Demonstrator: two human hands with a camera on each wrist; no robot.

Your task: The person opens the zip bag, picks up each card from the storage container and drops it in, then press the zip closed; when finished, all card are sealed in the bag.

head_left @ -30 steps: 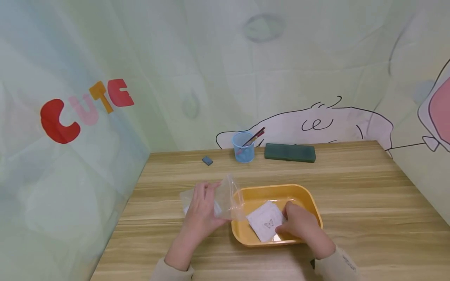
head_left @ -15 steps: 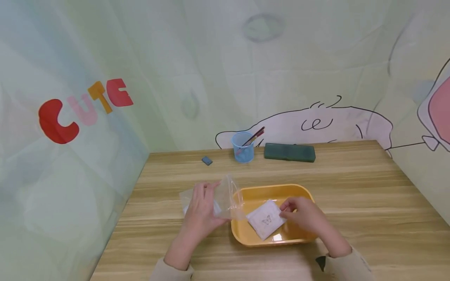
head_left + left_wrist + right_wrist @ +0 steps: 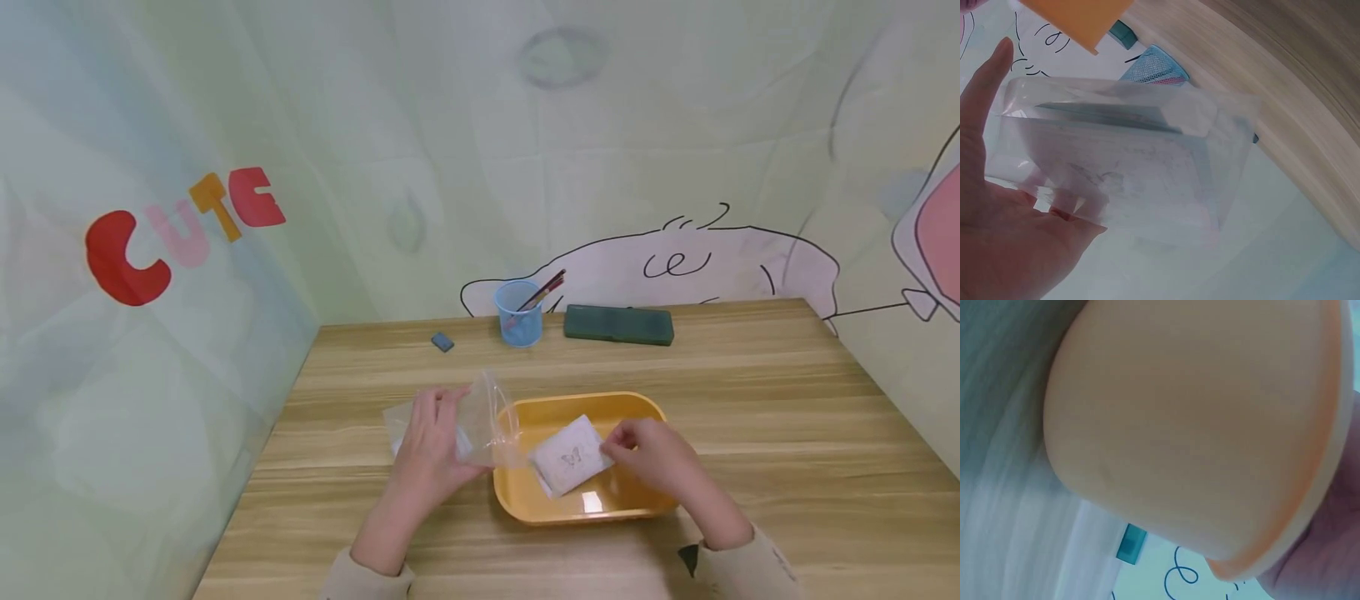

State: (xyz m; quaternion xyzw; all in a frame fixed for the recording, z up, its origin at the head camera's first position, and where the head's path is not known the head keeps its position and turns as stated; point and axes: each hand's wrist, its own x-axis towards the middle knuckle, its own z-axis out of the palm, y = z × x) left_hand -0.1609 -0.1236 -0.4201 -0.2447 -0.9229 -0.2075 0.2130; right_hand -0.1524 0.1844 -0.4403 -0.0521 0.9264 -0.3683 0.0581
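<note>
Right hand (image 3: 651,457) pinches white butterfly-print packet (image 3: 568,458) over yellow tray (image 3: 594,510); left hand (image 3: 429,450) grips clear plastic bag (image 3: 480,421), mouth open.

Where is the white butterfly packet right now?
In the head view, the white butterfly packet sits over the yellow tray, pinched at its right edge by the right hand, beside the clear plastic bag.

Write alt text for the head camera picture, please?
A person's right hand pinches a white butterfly-printed packet above a yellow tray while the left hand holds open a clear plastic bag beside it, on a wooden table.
</note>
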